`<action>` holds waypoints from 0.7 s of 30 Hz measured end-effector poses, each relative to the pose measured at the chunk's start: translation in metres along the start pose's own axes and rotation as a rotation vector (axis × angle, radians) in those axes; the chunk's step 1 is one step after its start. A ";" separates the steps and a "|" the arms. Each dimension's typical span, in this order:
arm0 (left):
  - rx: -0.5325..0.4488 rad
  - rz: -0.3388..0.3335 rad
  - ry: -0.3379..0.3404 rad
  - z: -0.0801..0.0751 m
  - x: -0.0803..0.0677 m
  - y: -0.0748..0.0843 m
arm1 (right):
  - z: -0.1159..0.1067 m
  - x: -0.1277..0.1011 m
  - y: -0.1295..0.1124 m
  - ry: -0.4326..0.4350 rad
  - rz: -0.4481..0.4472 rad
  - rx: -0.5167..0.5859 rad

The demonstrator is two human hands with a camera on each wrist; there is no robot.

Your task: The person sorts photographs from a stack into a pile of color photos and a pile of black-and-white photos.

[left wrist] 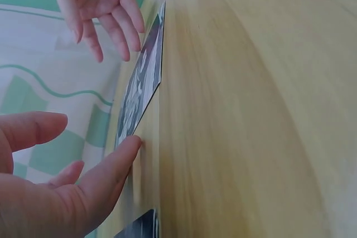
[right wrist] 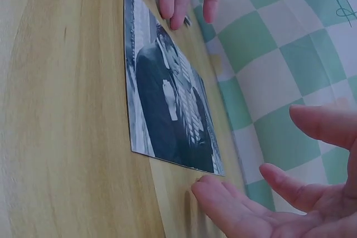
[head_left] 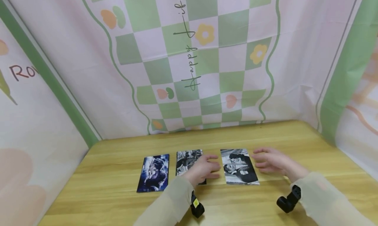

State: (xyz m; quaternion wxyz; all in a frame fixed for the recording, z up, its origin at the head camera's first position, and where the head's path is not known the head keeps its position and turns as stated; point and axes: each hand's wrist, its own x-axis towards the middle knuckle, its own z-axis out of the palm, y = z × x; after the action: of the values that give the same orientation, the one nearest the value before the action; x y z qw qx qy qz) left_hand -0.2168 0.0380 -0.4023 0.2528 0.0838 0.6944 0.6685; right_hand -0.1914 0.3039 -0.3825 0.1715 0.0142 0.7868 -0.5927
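Three photo prints lie in a row on a wooden table. In the head view, the left one is a blue-toned print (head_left: 154,173), the middle one a black-and-white print (head_left: 184,160), and the right one a black-and-white print of people (head_left: 240,168). My left hand (head_left: 204,169) hovers over the middle print and hides part of it, its fingers pointing toward the right print. Just past the right print's other side is my right hand (head_left: 271,162), fingers spread loosely. Both wrist views show the right print (right wrist: 167,93) between the two hands, with nothing held in either.
The wooden table (head_left: 236,206) reaches back to a hanging checkered cloth (head_left: 203,61) in green and white. Further cloth panels (head_left: 339,88) stand at the left and right sides. A black wrist camera (head_left: 287,201) hangs below each sleeve.
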 end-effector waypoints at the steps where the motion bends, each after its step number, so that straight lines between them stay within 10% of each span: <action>1: -0.010 -0.003 0.001 0.000 0.001 -0.001 | 0.000 0.001 0.001 -0.005 -0.001 0.004; 21: 0.007 -0.019 0.060 0.013 0.008 -0.003 | 0.002 0.008 0.013 -0.020 -0.009 0.122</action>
State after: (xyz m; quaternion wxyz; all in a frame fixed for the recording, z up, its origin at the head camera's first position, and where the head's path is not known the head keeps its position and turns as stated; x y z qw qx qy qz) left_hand -0.2168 0.0525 -0.4067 0.2380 0.0581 0.7048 0.6657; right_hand -0.1956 0.3043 -0.3969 0.1754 0.0153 0.7477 -0.6403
